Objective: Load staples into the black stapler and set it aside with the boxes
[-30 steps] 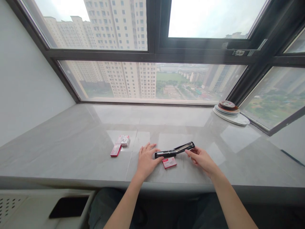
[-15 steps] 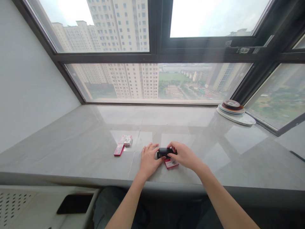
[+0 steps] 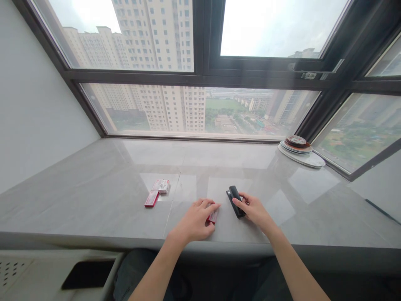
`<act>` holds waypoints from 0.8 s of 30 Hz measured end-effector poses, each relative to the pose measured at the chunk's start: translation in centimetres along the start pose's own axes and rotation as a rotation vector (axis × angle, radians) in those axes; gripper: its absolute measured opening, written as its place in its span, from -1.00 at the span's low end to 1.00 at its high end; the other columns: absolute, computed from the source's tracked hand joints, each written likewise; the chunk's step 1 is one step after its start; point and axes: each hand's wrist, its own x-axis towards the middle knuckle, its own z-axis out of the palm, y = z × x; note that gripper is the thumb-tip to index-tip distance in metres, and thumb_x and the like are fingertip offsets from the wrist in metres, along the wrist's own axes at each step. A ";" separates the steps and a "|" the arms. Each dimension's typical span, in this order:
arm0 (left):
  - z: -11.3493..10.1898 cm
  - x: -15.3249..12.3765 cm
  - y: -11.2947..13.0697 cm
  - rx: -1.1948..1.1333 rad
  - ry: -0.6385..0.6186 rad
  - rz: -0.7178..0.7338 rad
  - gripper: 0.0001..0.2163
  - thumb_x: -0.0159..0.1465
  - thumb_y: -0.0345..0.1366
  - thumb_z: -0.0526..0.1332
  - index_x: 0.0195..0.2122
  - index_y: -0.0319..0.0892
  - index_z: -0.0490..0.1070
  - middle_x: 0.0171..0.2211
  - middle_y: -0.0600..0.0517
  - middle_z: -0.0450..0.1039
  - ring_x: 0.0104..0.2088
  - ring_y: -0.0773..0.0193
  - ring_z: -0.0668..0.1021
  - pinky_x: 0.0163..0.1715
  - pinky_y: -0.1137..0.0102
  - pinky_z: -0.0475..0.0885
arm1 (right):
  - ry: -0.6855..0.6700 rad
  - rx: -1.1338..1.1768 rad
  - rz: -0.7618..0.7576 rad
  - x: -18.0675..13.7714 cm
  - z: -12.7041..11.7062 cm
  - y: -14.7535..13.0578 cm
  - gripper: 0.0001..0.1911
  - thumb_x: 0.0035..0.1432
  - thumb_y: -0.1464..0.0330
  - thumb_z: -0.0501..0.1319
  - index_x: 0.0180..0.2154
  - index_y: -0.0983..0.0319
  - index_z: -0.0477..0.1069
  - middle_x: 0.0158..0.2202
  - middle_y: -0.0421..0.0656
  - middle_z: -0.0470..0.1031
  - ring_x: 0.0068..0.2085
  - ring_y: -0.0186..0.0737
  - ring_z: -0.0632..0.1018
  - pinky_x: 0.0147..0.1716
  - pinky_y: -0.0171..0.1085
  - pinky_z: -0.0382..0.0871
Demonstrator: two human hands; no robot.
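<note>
A black stapler (image 3: 235, 200), closed, lies on the grey stone sill (image 3: 94, 200) pointing away from me. My right hand (image 3: 254, 210) rests against its right side, fingers curled on it. My left hand (image 3: 194, 220) covers a small red and white staple box (image 3: 213, 216), fingers pinching its edge. Only the right end of that box shows.
Two more red and white staple boxes (image 3: 157, 191) lie to the left on the sill. A stack of round plates (image 3: 298, 148) sits at the far right by the window. A white perforated unit (image 3: 37, 271) with a dark slot is below the sill at left.
The stapler was spread open a second ago, then folded shut. My right hand has turned it and moved it right; my left hand has come down onto the staple box.
</note>
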 end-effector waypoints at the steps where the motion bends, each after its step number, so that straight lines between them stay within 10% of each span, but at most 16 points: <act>1: -0.3 -0.4 -0.7 -0.009 0.023 -0.058 -0.31 0.14 -0.40 0.27 0.32 0.17 0.29 0.19 0.04 0.40 0.20 -0.02 0.41 0.28 0.13 0.32 | -0.016 0.066 0.025 -0.6 0.6 0.0 -0.38 0.20 -0.09 0.22 0.11 0.18 0.47 -0.49 -0.35 0.21 -0.59 -0.37 0.33 -0.56 -0.33 0.21; 15: 0.8 -1.4 -1.3 -0.106 0.140 -0.180 -0.22 0.21 -0.13 0.39 0.42 0.13 0.09 0.25 0.00 0.32 0.25 -0.01 0.34 0.26 0.13 0.29 | 0.109 0.271 0.029 -3.5 8.4 -2.6 -0.28 0.23 -0.07 0.22 0.27 0.21 0.36 -0.43 -0.32 0.32 -0.65 -0.38 0.40 -0.65 -0.34 0.27; 20: -2.0 -4.8 -5.1 0.390 0.611 -0.771 -0.50 0.39 -0.06 0.17 0.31 -0.06 0.27 0.23 -0.20 0.22 0.23 -0.22 0.28 0.19 -0.09 0.22 | 0.238 0.280 0.017 -4.3 8.6 -2.8 -0.32 0.28 -0.08 0.16 0.25 0.20 0.36 -0.44 -0.30 0.33 -0.64 -0.38 0.35 -0.65 -0.35 0.26; 24: -4.3 -8.0 -8.7 0.593 0.562 -1.043 -0.40 0.37 -0.05 0.14 0.39 -0.15 0.13 0.17 -0.28 0.24 0.12 -0.27 0.33 0.07 -0.08 0.28 | 0.219 0.293 0.072 -4.1 8.3 -2.8 -0.33 0.24 -0.10 0.16 0.15 0.25 0.44 -0.49 -0.28 0.36 -0.66 -0.36 0.34 -0.67 -0.33 0.25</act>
